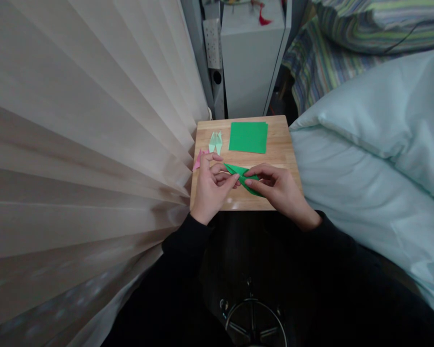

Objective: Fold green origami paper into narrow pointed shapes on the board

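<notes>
A partly folded piece of green origami paper (252,189) is held between my two hands, just above the wooden tabletop (280,164). My left hand (214,185) pinches its left part between thumb and fingers, with the index finger raised. On the right side, my right hand (280,185) grips the paper with thumb and index finger. Beyond the hands lies a stack of flat green paper (249,137). A pale green folded paper piece (215,142) rests to its left. Part of a pink folded paper piece (197,162) shows behind my left hand, which covers the remainder.
A pleated cream curtain (130,120) hangs along the left, touching the table's edge. Behind the table stands a white cabinet (251,67) with a red tassel (264,17) on top. A bed with pale blue bedding (369,144) is at the right. Below is a round metal base (253,318).
</notes>
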The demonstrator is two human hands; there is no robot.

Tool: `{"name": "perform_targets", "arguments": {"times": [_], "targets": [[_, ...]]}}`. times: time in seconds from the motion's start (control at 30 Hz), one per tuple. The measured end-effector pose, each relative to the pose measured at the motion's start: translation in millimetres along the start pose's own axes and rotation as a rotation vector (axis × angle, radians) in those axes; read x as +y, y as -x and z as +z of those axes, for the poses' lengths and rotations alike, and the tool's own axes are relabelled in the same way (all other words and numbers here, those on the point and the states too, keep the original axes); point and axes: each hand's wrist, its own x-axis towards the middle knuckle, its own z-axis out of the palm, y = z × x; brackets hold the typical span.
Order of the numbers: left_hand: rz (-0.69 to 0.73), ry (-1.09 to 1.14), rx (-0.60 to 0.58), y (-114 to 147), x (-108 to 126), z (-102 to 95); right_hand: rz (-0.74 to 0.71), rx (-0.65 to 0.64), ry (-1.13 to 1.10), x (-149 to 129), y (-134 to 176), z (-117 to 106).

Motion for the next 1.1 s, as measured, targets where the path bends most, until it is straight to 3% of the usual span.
{"name": "perform_targets", "arguments": {"times": [0.2, 0.4, 0.53, 0.7, 0.87, 1.1], "targets": [[0.1, 0.009, 0.064, -4, -9, 0.7, 0.028, 0.005, 0.039, 2, 0, -1], [0.075, 0.069, 0.029, -3, -16, 5.8, -0.004, -0.001, 0.081, 4, 1, 1], [0.205, -0.027, 0.038, 3, -17, 6.6, 0.023, -0.017, 0.088, 2, 1, 2], [0.307, -0.237, -0.126, 4, -13, -5.7, -0.022, -0.089, 0.134, -1, 0, -1], [0.235, -0.255, -0.23, -1, -8, -16.0, 0.015, -0.205, 0.035, 1, -3, -9], [0.021, -0.154, -0.259, -4, -5, -18.9, -0.041, -0.181, 0.108, 6, -6, -21]]}}
